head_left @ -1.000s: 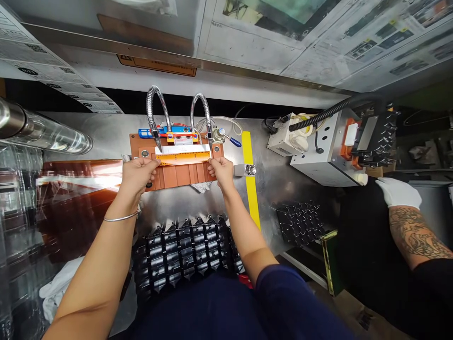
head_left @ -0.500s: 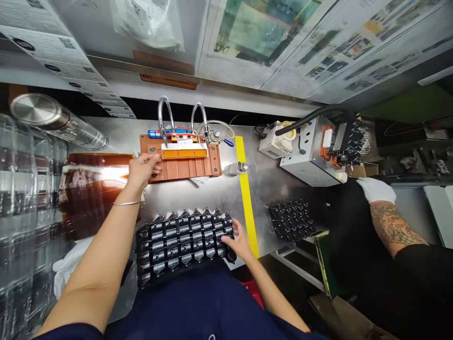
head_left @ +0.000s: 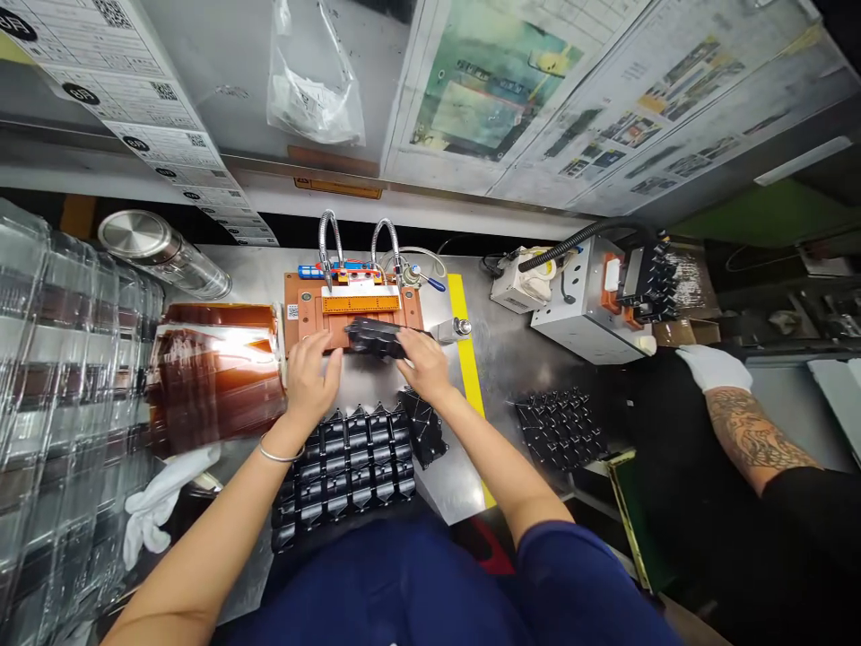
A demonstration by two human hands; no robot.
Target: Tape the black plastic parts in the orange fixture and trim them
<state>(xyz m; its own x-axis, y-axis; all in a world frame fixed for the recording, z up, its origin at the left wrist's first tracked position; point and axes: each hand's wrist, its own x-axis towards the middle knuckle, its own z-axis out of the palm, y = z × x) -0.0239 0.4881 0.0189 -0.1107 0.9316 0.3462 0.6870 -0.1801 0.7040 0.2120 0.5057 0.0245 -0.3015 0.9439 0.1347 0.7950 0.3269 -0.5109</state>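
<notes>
Black part (head_left: 375, 337) is gripped at its right end by the right hand (head_left: 423, 363), held over the front edge of the brown fixture (head_left: 310, 314); contact with it can't be made out. Left hand (head_left: 313, 375) is unloaded, fingers spread, near the fixture's front left corner. Orange strip (head_left: 360, 305) is positioned just behind the part.

1. Fixture (head_left: 311, 309) (landmark): reddish-brown base.
2. Strip (head_left: 360, 305) on fixture: orange-yellow, rows of dark dots.
3. Moulded part (head_left: 373, 336) over fixture's near edge: black.
4. Ribbed parts (head_left: 363, 453), nearer the wearer than fixture: glossy black, grid-like repeat.
5. Tape (head_left: 471, 368), right of fixture: solid yellow.
6. Film sheets (head_left: 221, 395), left of fixture: translucent amber-brown.
7. Lever grip (head_left: 436, 284), fixture's far right: blue.
</notes>
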